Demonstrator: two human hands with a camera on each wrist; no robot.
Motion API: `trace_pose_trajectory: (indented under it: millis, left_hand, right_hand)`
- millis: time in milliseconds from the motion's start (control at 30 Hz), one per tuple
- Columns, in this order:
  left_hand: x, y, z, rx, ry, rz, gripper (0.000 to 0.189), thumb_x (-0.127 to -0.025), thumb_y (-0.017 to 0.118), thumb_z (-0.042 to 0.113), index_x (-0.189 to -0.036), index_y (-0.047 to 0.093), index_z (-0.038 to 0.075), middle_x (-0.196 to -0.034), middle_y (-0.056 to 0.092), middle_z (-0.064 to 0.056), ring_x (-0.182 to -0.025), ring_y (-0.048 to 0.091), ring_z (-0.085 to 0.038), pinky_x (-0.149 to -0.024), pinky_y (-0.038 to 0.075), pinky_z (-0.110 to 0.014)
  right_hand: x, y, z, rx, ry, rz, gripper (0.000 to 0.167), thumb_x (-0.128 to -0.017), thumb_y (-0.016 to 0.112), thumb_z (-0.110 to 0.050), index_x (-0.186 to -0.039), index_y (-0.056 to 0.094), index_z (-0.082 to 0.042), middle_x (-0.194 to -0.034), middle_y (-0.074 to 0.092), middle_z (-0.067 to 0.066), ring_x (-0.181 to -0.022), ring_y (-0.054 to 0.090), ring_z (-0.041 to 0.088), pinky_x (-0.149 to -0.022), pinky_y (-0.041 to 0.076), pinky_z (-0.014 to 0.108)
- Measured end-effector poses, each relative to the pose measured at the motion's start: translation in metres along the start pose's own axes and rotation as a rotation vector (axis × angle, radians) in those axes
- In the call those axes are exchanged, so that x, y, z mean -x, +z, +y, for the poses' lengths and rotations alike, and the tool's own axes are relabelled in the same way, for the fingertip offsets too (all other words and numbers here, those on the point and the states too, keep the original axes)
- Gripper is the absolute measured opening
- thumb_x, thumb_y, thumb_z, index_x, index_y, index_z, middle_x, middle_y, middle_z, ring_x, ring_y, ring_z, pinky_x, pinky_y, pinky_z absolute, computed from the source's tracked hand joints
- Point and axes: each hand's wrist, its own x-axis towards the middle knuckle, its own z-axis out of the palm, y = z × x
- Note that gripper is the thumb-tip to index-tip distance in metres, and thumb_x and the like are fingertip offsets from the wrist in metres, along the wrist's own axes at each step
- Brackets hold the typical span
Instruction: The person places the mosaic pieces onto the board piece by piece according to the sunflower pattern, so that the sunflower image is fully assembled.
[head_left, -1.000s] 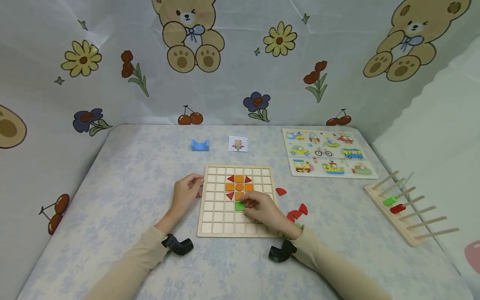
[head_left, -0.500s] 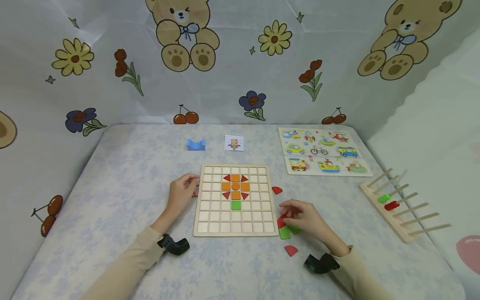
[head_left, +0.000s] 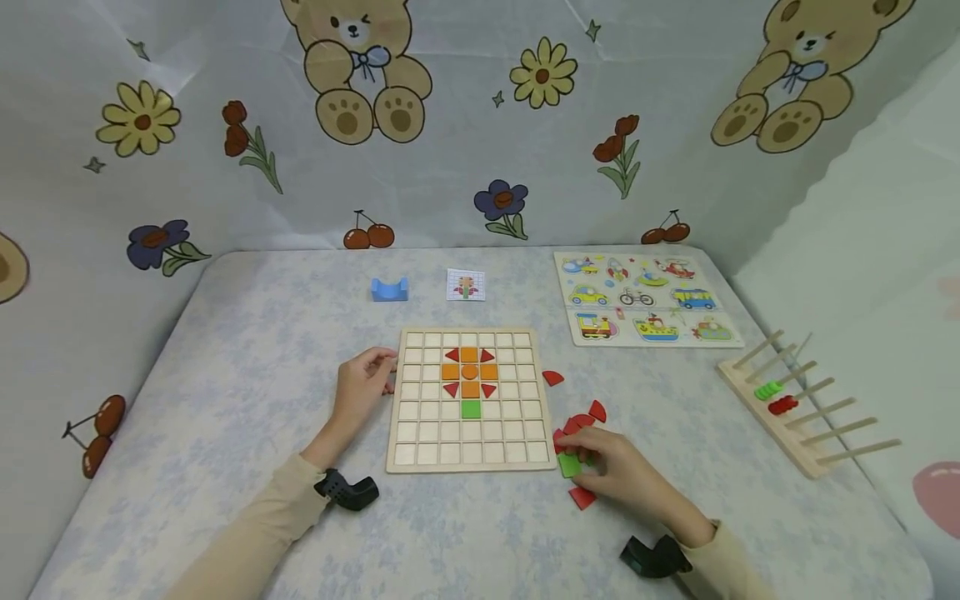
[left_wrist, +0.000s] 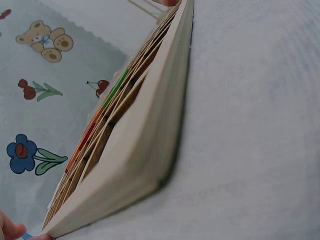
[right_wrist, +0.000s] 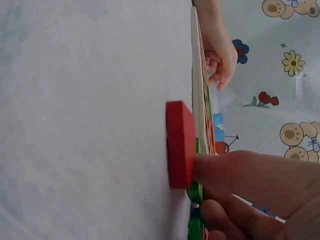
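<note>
A square wooden grid board [head_left: 420, 462] lies mid-table, with orange squares, an orange disc [head_left: 469, 372], red triangles [head_left: 452, 356] and a green square tile [head_left: 471, 409] set in its cells. My left hand [head_left: 362, 383] rests at the board's left edge, its fingers loosely bent with tips right at the rim. By the board's right edge, my right hand [head_left: 611, 467] reaches over loose pieces, thumb and forefinger spread about a loose green tile [head_left: 570, 465]. A red quarter-circle piece [right_wrist: 181, 145] lies just in front of the thumb in the right wrist view. More green pieces are partly hidden by the fingers.
Several red pieces [head_left: 581, 422] lie above the right hand, and another red quarter piece [head_left: 552, 378] is farther up. Behind the board are a blue notched block [head_left: 389, 290] and a pattern card [head_left: 466, 285]. A vehicle picture board [head_left: 651, 297] and a pegged rack [head_left: 772, 417] stand right.
The right hand has left the board's lower middle and moved right to the loose pieces, then slightly down towards the green tile. The left hand stays at the board's left edge.
</note>
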Motion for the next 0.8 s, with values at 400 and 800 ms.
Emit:
trace_pose_trajectory:
  millis: [400, 800]
  left_hand:
    - [0.003, -0.010, -0.003, -0.006, 0.010, 0.003, 0.021, -0.097, 0.053, 0.015, -0.107, 0.068, 0.005, -0.088, 0.070, -0.016, -0.052, 0.059, -0.009, -0.051, 0.051, -0.024]
    - [0.001, -0.003, 0.000, 0.005, 0.029, -0.008, 0.020, -0.097, 0.054, 0.015, -0.104, 0.069, 0.004, -0.088, 0.071, -0.018, -0.050, 0.059, -0.010, -0.050, 0.051, -0.024]
  right_hand:
    - [-0.066, 0.024, -0.040, -0.141, -0.088, 0.071, 0.036, -0.076, 0.075, -0.001, -0.111, 0.065, 0.001, -0.093, 0.064, 0.007, -0.075, 0.057, 0.020, -0.064, 0.049, 0.021]
    - [-0.100, 0.055, -0.069, -0.071, -0.122, 0.005, 0.027, -0.076, 0.070, 0.003, -0.102, 0.068, -0.002, -0.086, 0.061, 0.008, -0.070, 0.051, 0.013, -0.061, 0.043, 0.017]
